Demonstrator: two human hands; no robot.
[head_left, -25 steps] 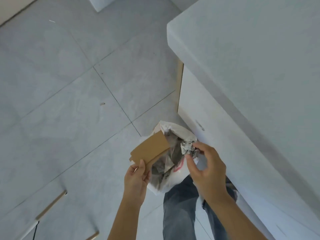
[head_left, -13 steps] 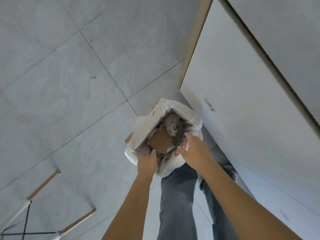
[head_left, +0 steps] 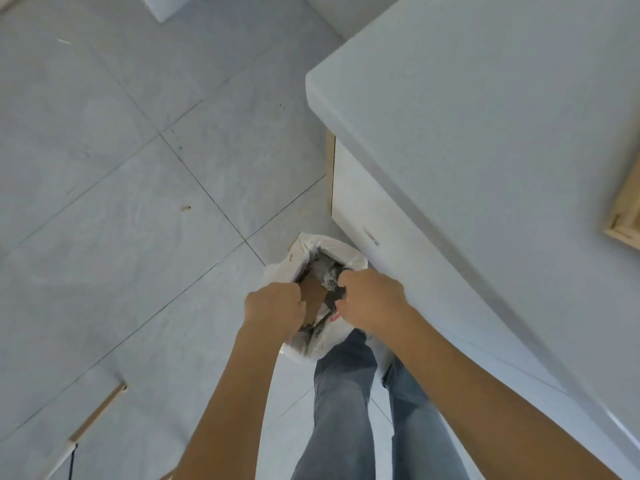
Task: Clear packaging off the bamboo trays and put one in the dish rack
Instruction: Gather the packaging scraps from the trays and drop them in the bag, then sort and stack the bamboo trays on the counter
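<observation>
A white plastic trash bag (head_left: 332, 252) stands on the floor against the white cabinet. Brown cardboard packaging (head_left: 313, 296) and crumpled grey paper (head_left: 327, 273) lie inside its mouth. My left hand (head_left: 273, 308) is closed in a fist on the bag's near left rim. My right hand (head_left: 372, 301) grips the bag's right rim with curled fingers. A corner of a bamboo tray (head_left: 623, 220) shows at the right edge, on the white countertop (head_left: 485, 133). No dish rack is in view.
The white cabinet front (head_left: 388, 271) runs along the right, under the countertop. Grey floor tiles (head_left: 138, 202) spread to the left. Wooden chair legs (head_left: 97, 414) stand at the lower left. My legs in grey jeans (head_left: 346, 410) are just behind the bag.
The cardboard went from my left hand into the bag, and the crumpled paper left my right hand. Both hands now grip the bag's rim. The view tilted back up, showing the countertop again.
</observation>
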